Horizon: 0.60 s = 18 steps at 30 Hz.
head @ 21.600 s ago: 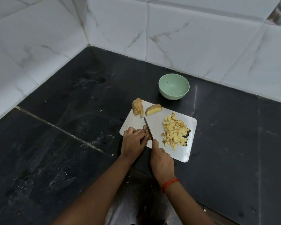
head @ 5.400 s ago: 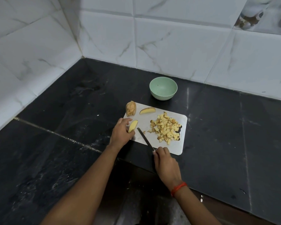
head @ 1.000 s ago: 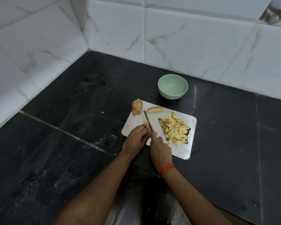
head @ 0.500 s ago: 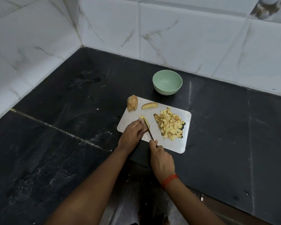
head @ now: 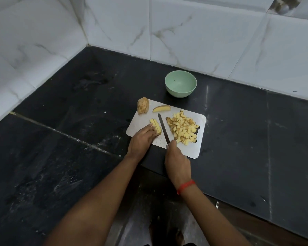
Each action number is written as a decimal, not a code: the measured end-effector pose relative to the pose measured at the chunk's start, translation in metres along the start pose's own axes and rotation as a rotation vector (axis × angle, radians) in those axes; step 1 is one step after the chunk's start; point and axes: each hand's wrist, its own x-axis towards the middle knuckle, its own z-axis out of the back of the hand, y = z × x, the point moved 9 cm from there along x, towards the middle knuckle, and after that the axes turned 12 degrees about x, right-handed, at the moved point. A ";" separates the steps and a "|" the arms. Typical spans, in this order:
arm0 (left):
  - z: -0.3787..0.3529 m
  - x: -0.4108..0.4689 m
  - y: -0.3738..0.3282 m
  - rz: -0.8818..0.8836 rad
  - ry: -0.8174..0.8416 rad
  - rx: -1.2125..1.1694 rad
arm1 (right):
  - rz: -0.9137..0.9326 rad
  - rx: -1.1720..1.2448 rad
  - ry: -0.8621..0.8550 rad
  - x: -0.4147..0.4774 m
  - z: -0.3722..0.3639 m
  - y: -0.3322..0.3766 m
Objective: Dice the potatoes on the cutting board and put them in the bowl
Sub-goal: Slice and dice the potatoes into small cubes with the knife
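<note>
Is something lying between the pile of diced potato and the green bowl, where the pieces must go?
Nothing visible. Between the diced potato pile and the green bowl is only bare cutting board and counter; the potato wedge lies left of that line.

Knife handle in right hand (strip ends under left hand)
</note>
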 end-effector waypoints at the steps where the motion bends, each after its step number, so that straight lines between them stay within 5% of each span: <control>1: -0.001 -0.001 0.001 0.006 0.010 -0.013 | 0.017 -0.039 -0.010 0.012 -0.004 0.006; 9: -0.009 -0.001 0.007 -0.003 0.087 -0.057 | 0.074 -0.079 0.112 0.036 -0.036 0.014; 18: 0.007 0.003 0.009 0.034 -0.051 0.009 | 0.041 0.298 -0.147 0.028 0.002 -0.013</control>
